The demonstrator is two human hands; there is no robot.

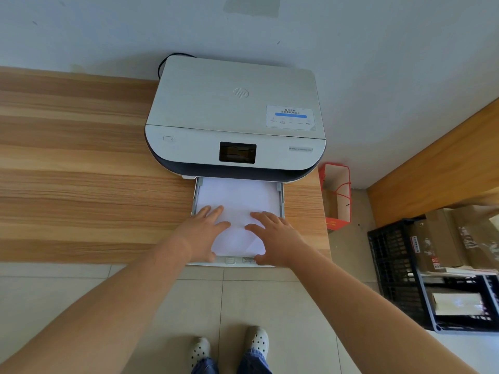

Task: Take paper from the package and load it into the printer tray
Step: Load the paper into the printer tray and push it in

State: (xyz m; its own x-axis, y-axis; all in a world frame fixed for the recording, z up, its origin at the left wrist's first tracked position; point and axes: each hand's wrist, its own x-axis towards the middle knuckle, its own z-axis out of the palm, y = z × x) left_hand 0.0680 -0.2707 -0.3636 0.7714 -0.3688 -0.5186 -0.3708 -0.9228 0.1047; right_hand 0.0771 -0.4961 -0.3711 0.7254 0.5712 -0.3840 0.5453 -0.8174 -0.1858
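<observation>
A: Item one, printer [235,114]?
B: White body, dark lower band, dark screen at the front centre. Stands on a wooden desk [81,157], back against the wall, black cable behind its left rear corner.

A: Item two, tray [229,261]?
B: Pulled out from the printer's front, reaching to the desk's near edge. Pale grey side rails.

A: Item three, paper [237,195]?
B: White stack lying flat in the tray, far end under the printer's front, near end just short of the tray's front lip.

A: Hands?
B: Left hand [205,233]: palm down, fingers spread, flat on the stack's near left part, thumb at the tray's front lip. Right hand [272,238]: palm down, fingers spread, flat on the near right part, thumb likewise at the lip. Neither pinches anything.

A: Remainder?
B: Red paper bag [336,195] on the floor beside the desk's right end. Black crate [391,265] with cardboard boxes, far right. Tiled floor, two pale clogs [229,346] below.
</observation>
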